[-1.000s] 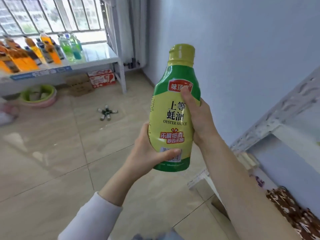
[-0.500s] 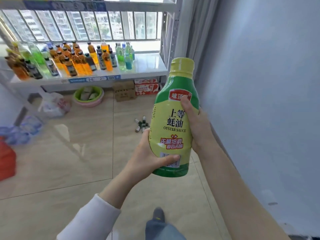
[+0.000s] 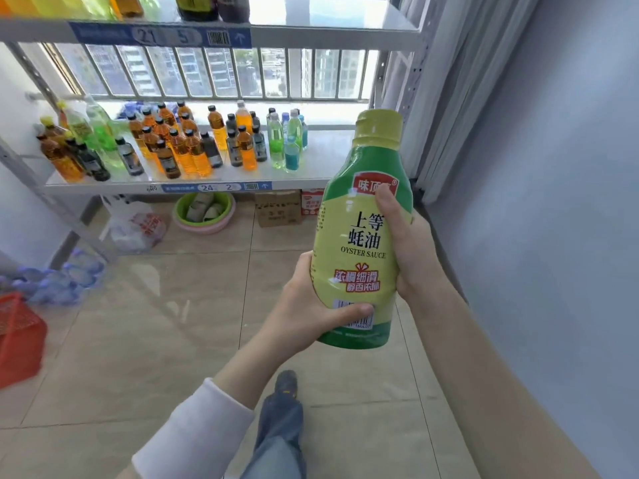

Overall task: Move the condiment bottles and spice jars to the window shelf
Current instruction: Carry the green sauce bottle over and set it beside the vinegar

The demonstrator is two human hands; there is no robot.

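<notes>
I hold a green and yellow oyster sauce bottle upright in front of me with both hands. My left hand cups its lower left side, thumb across the barcode. My right hand wraps the right side, thumb on the red label. The metal window shelf stands ahead by the barred window. Its lower board carries several drink bottles in orange, green, blue and dark colours, with bare board at its right end. An upper board holds more bottles at the top edge.
Under the shelf sit a green basin, a cardboard box and a white plastic bag. A red basket and packed water bottles lie at the left. A grey wall and curtain bound the right.
The view has turned and come closer to the window shelf, which now fills the upper left. The small bottles on the floor are out of sight. Both hands keep the same hold.
</notes>
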